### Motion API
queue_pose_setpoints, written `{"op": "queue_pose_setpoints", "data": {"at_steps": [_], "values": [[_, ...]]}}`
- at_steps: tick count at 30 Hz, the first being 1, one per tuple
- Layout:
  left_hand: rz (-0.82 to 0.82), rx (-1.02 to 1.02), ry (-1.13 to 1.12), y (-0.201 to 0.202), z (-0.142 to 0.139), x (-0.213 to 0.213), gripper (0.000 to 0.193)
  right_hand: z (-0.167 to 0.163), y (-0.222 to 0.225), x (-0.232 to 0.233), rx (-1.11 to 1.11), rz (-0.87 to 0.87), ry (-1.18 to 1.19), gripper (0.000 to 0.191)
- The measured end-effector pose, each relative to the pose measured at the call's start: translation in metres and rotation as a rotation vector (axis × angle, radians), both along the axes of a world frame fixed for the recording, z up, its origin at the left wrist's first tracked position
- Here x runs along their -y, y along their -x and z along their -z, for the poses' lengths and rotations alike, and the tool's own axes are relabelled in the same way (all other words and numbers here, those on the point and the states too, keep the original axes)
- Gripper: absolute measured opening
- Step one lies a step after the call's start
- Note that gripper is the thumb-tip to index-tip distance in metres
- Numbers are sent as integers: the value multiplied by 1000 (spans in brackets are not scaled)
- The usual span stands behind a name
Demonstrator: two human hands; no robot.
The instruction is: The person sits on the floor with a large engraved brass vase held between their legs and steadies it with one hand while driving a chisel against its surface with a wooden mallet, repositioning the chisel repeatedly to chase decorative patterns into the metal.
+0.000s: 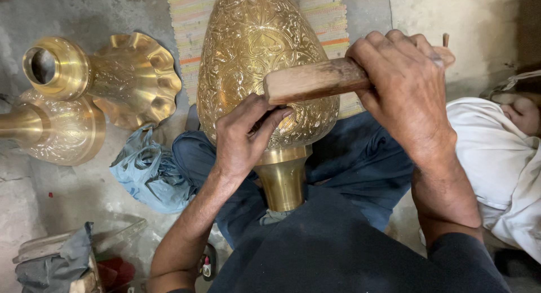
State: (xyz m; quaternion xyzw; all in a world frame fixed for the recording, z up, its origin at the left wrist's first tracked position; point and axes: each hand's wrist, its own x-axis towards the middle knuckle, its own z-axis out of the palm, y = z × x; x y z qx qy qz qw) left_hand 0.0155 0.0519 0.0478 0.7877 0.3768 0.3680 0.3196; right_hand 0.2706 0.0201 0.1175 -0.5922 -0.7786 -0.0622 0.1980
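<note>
Chasing step: left hand [243, 136] pinches a mostly hidden punch against the embossed pear-shaped brass vase [256, 56] (neck toward the lap); right hand [407, 84] fully clenches the wooden mallet [315, 80], so 1 square blow seems due.

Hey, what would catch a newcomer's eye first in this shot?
The big embossed brass vase lying across the person's lap, top centre. The right hand grips a wooden mallet over it, while the left hand pinches something small against the metal. Two more polished brass vessels lie at far left.
</note>
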Motion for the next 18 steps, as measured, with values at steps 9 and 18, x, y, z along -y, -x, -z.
{"op": "queue_pose_setpoints", "data": {"at_steps": [9,18], "values": [[34,13,38,0,-3,-2,32,10,-5,4,-713,215,320,29],[18,61,63,1,-3,-3,27,0,1,1,-102,-17,87,38]]}}
